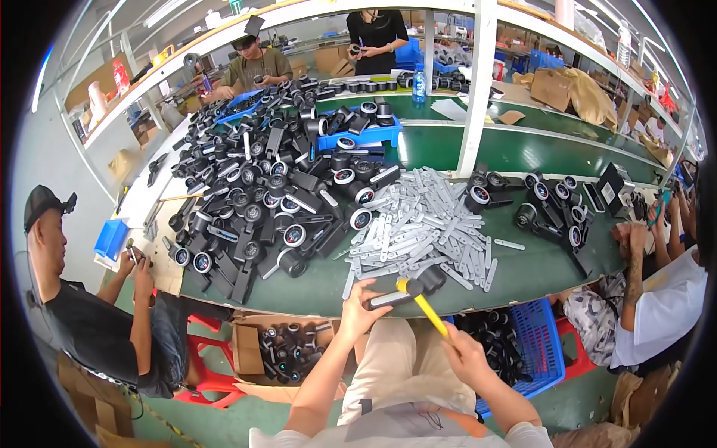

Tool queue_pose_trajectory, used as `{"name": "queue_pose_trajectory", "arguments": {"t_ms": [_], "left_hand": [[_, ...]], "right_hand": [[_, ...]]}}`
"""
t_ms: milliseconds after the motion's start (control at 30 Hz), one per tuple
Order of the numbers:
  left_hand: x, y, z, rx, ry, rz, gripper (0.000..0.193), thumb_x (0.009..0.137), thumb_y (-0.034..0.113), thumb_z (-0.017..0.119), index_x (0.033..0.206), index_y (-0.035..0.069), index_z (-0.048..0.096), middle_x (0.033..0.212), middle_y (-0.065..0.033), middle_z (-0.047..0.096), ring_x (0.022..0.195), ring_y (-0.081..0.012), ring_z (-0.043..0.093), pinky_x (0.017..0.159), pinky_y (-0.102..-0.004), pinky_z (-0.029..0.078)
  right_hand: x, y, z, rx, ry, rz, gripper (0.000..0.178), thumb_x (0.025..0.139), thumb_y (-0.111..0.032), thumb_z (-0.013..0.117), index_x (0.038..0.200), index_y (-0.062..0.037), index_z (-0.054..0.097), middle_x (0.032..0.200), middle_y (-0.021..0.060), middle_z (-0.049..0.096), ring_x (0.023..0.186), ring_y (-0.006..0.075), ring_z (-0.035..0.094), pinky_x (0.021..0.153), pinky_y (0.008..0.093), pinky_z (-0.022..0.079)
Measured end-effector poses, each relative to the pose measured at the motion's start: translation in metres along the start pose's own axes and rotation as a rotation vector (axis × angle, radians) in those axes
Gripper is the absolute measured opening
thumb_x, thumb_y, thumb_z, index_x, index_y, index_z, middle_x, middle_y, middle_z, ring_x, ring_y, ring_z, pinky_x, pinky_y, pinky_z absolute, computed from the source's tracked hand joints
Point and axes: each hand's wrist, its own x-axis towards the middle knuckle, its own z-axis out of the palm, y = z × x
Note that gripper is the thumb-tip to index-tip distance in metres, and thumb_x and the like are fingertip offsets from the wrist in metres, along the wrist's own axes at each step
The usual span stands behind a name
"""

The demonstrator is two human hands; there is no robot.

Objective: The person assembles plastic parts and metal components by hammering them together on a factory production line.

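At the table's near edge, my left hand (357, 310) grips a black device with a round end (430, 279); a grey strip shows along its body. My right hand (466, 352) is closed round the yellow handle of a small hammer (431, 311). The hammer's head lies over the device, and whether the two touch I cannot tell. Just beyond my hands is a heap of flat grey strips (418, 224). To its left spreads a large pile of similar black devices (254, 201), many with round, lens-like ends.
More black devices (556, 205) lie right of the strips on the green table (321, 295). A white post (478, 89) rises behind them. Below the edge are a cardboard box (246, 347) and a blue basket (541, 343). People sit at both sides; two more are across the table.
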Motion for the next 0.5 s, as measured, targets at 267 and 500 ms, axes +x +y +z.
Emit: {"name": "queue_pose_trajectory", "arguments": {"t_ms": [267, 500], "left_hand": [[0.005, -0.016, 0.002, -0.109, -0.025, -0.01, 0.065, 0.065, 0.004, 0.083, 0.121, 0.004, 0.051, 0.097, -0.0085, 0.07, 0.07, -0.0073, 0.059, 0.065, -0.0228, 0.049], [0.004, 0.001, -0.002, 0.27, 0.048, 0.245, 0.037, 0.064, 0.014, 0.083, 0.099, 0.012, 0.072, 0.082, -0.0094, 0.064, 0.077, -0.0252, 0.06, 0.071, -0.0326, 0.051]], "right_hand": [[-0.003, 0.009, 0.005, -0.079, -0.023, -0.024, 0.043, 0.085, -0.011, 0.062, 0.127, -0.0045, 0.052, 0.079, 0.0172, 0.061, 0.062, 0.0365, 0.061, 0.053, 0.0419, 0.05], [-0.006, 0.014, -0.006, -0.04, 0.035, 0.04, 0.042, 0.085, -0.01, 0.061, 0.125, -0.0015, 0.052, 0.092, 0.0217, 0.064, 0.074, 0.0376, 0.063, 0.061, 0.0415, 0.053]]}}
